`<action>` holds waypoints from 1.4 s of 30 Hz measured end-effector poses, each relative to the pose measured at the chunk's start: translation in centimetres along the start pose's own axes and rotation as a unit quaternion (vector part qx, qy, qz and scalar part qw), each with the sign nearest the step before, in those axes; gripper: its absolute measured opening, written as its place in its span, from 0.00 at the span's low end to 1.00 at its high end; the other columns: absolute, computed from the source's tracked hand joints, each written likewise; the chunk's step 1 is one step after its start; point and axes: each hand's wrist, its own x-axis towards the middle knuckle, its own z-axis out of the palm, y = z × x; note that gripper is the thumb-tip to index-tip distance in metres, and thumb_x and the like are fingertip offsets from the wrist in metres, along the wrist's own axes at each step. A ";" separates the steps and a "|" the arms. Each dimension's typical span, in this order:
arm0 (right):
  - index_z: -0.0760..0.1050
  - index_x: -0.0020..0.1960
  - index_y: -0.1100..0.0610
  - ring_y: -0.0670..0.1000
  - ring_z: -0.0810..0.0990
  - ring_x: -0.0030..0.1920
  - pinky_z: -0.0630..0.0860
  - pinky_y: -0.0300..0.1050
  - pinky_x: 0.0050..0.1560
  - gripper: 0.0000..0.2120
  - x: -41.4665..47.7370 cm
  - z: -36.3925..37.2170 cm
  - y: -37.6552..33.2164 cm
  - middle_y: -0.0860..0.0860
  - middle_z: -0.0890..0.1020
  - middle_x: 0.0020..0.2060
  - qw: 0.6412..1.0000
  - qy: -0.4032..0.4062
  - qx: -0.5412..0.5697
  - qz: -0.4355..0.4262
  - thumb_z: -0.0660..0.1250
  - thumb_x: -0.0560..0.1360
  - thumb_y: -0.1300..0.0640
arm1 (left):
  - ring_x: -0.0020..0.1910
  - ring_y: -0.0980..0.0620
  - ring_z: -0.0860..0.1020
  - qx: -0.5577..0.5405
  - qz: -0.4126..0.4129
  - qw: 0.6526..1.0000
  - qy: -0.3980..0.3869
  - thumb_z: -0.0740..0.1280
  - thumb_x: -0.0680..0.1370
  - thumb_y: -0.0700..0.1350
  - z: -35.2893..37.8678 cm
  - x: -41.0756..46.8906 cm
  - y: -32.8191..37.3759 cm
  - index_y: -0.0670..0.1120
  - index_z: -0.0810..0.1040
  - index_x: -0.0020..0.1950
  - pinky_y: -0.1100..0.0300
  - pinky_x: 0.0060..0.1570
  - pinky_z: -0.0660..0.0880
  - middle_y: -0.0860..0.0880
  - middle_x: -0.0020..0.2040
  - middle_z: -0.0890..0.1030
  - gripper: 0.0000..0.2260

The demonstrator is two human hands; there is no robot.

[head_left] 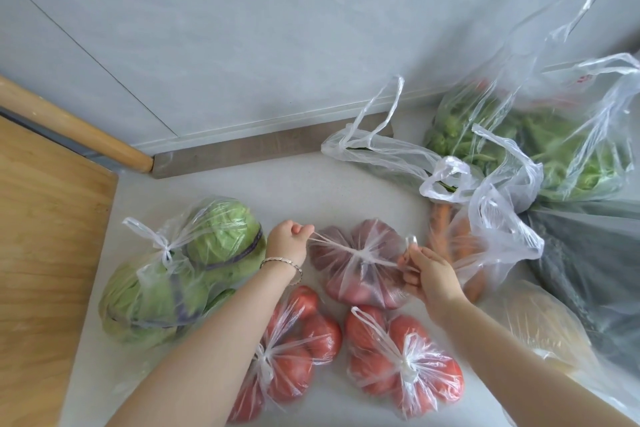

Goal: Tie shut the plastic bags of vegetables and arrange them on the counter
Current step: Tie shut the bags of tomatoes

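Tension on both sides of the knot (362, 255)! The left hand (289, 239) has its fingers curled round one handle strip of the bag of reddish-purple vegetables (356, 274) and holds it out taut to the left. The right hand (427, 274) pinches the other strip between thumb and fingers on the right. The strips cross right over the bag's middle. That bag sits mid-counter (270, 191), just behind the left tomato bag (291, 357) and the right tomato bag (401, 367), both tied shut. The cabbage bag (180, 270) is to its left, also tied (a bracelet (282, 262) shows on the left wrist beside it). To the right is the carrot bag (460, 246), handles loose. The greens bag (540, 149) gapes open back by the wall. A wooden board (45, 253) lies at the left edge.
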 end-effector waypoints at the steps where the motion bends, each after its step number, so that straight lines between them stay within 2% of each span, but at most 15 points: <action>1: 0.71 0.32 0.58 0.48 0.63 0.26 0.63 0.38 0.28 0.17 -0.2 0.2 -0.4 0.51 0.69 0.25 0.999 0.008 -0.013 -0.030 0.58 0.79 0.55 | 0.31 0.49 0.65 -0.077 -0.022 0.997 0.003 0.68 0.73 0.41 -0.1 -0.2 0.6 0.46 0.62 0.27 0.57 0.35 0.63 0.50 0.27 0.66 0.18; 2: 0.71 0.32 0.59 0.49 0.65 0.27 0.65 0.39 0.31 0.17 -0.6 0.5 -0.8 0.52 0.70 0.26 0.997 0.009 -0.039 -0.071 0.59 0.78 0.55 | 0.30 0.51 0.68 -0.197 -0.039 0.980 -0.009 0.68 0.72 0.40 -0.3 -0.5 1.2 0.46 0.66 0.25 0.59 0.36 0.66 0.51 0.25 0.69 0.17; 5: 0.75 0.33 0.60 0.45 0.72 0.31 0.70 0.38 0.38 0.15 -2.4 2.0 -1.8 0.53 0.77 0.30 0.973 -0.028 -0.125 -0.194 0.61 0.77 0.56 | 0.27 0.53 0.71 -0.510 -0.067 0.847 -0.136 0.63 0.75 0.38 -0.5 -2.0 2.6 0.43 0.70 0.28 0.59 0.39 0.73 0.52 0.22 0.72 0.15; 6: 0.76 0.33 0.60 0.43 0.72 0.30 0.70 0.36 0.38 0.15 -2.9 2.5 -2.1 0.52 0.77 0.30 0.964 -0.041 -0.147 -0.217 0.62 0.76 0.57 | 0.27 0.54 0.70 -0.498 -0.042 0.850 -0.167 0.63 0.75 0.39 -0.3 -2.5 2.8 0.44 0.73 0.30 0.61 0.37 0.73 0.52 0.24 0.73 0.13; 9: 0.78 0.34 0.57 0.40 0.72 0.30 0.68 0.28 0.35 0.13 -3.6 3.9 -3.0 0.49 0.77 0.29 0.945 -0.047 -0.188 -0.265 0.63 0.76 0.57 | 0.28 0.63 0.73 -0.244 0.097 0.944 -0.198 0.70 0.71 0.40 0.8 -3.7 2.9 0.46 0.83 0.42 0.69 0.35 0.71 0.54 0.34 0.80 0.03; 12: 0.78 0.34 0.57 0.42 0.75 0.37 0.69 0.29 0.41 0.11 -2.7 4.4 -3.7 0.47 0.76 0.36 0.934 -0.015 -0.203 -0.295 0.65 0.75 0.58 | 0.28 0.69 0.72 -0.089 0.168 0.957 -0.221 0.70 0.71 0.36 2.1 -4.3 3.0 0.33 0.80 0.48 0.76 0.37 0.66 0.60 0.30 0.76 0.08; 14: 0.78 0.34 0.56 0.43 0.75 0.36 0.70 0.32 0.41 0.11 -1.9 4.5 -3.9 0.48 0.75 0.37 0.937 -0.013 -0.201 -0.285 0.65 0.75 0.58 | 0.27 0.69 0.73 -0.103 0.158 0.958 -0.216 0.69 0.72 0.37 2.4 -4.6 3.2 0.34 0.81 0.46 0.76 0.35 0.67 0.59 0.23 0.76 0.07; 16: 0.79 0.38 0.54 0.41 0.73 0.30 0.70 0.29 0.35 0.09 -1.3 4.4 -3.8 0.49 0.77 0.34 0.952 -0.023 -0.162 -0.258 0.64 0.75 0.59 | 0.28 0.66 0.75 -0.143 0.122 0.964 -0.185 0.70 0.72 0.39 2.4 -4.5 3.3 0.39 0.83 0.46 0.73 0.37 0.70 0.61 0.25 0.79 0.06; 20: 0.79 0.51 0.59 0.38 0.72 0.26 0.68 0.26 0.31 0.08 -0.7 3.8 -2.4 0.44 0.78 0.29 0.962 -0.062 -0.168 -0.204 0.63 0.75 0.63 | 0.19 0.62 0.67 -0.169 0.109 0.972 -0.121 0.68 0.73 0.38 2.0 -4.3 3.4 0.39 0.83 0.46 0.70 0.25 0.65 0.57 0.21 0.75 0.05; 24: 0.78 0.43 0.54 0.39 0.71 0.25 0.66 0.28 0.30 0.06 -0.8 4.2 -1.1 0.47 0.74 0.28 0.913 -0.128 -0.313 -0.229 0.64 0.75 0.62 | 0.20 0.62 0.68 -0.161 0.128 0.973 -0.108 0.69 0.73 0.39 1.9 -4.1 3.6 0.39 0.83 0.43 0.72 0.26 0.66 0.59 0.26 0.80 0.05; 26: 0.78 0.41 0.56 0.39 0.71 0.25 0.66 0.28 0.29 0.07 -0.7 4.3 -1.0 0.49 0.76 0.28 0.915 -0.109 -0.309 -0.234 0.64 0.76 0.61 | 0.21 0.62 0.69 -0.170 0.122 0.972 -0.104 0.68 0.73 0.38 1.9 -4.2 3.8 0.39 0.83 0.43 0.73 0.27 0.66 0.59 0.27 0.80 0.04; 30: 0.75 0.37 0.64 0.39 0.68 0.20 0.64 0.27 0.22 0.11 -0.6 4.2 -0.8 0.46 0.76 0.20 0.985 -0.100 -0.081 -0.112 0.60 0.77 0.65 | 0.26 0.64 0.71 -0.117 0.161 0.976 -0.088 0.62 0.77 0.38 1.2 -3.8 3.2 0.40 0.80 0.46 0.69 0.33 0.69 0.53 0.33 0.77 0.07; 34: 0.72 0.33 0.62 0.43 0.61 0.20 0.58 0.31 0.19 0.16 0.3 4.0 -0.4 0.51 0.71 0.23 0.991 -0.132 0.004 -0.027 0.56 0.78 0.65 | 0.40 0.51 0.76 0.078 0.291 0.944 -0.132 0.58 0.78 0.37 0.5 -3.0 0.9 0.36 0.78 0.49 0.71 0.40 0.64 0.41 0.42 0.81 0.10; 37: 0.72 0.32 0.60 0.44 0.60 0.21 0.54 0.33 0.17 0.16 0.8 4.1 0.3 0.54 0.65 0.27 0.992 -0.109 0.051 0.034 0.55 0.78 0.64 | 0.44 0.44 0.79 0.121 0.314 0.930 -0.145 0.59 0.78 0.37 0.7 -2.4 -0.2 0.34 0.78 0.47 0.71 0.41 0.63 0.38 0.43 0.81 0.10; 42: 0.76 0.32 0.58 0.42 0.66 0.22 0.64 0.32 0.24 0.16 -0.2 4.9 0.5 0.49 0.71 0.22 0.997 -0.029 0.031 -0.070 0.60 0.77 0.61 | 0.44 0.44 0.78 0.089 0.302 0.943 -0.104 0.58 0.78 0.40 1.2 -2.8 0.3 0.36 0.78 0.49 0.64 0.44 0.67 0.39 0.44 0.81 0.11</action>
